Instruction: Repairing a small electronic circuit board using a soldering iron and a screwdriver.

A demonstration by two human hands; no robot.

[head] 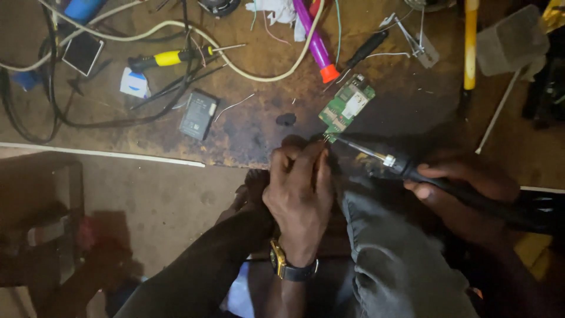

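Observation:
A small green circuit board (346,105) lies on the worn wooden bench (253,126) near its front edge. My right hand (465,188) grips the black handle of a soldering iron (406,168), whose metal tip points left and touches the board's lower corner. My left hand (299,188), with a watch on its wrist, is closed in a pinch just below that corner, holding something thin at the joint; I cannot make out what it is.
A black battery (199,113), a yellow-handled screwdriver (168,58), a purple and orange tube (319,47), a black probe (365,50), a yellow bar (469,44) and tangled cables (106,76) lie on the bench. My knees are under its edge.

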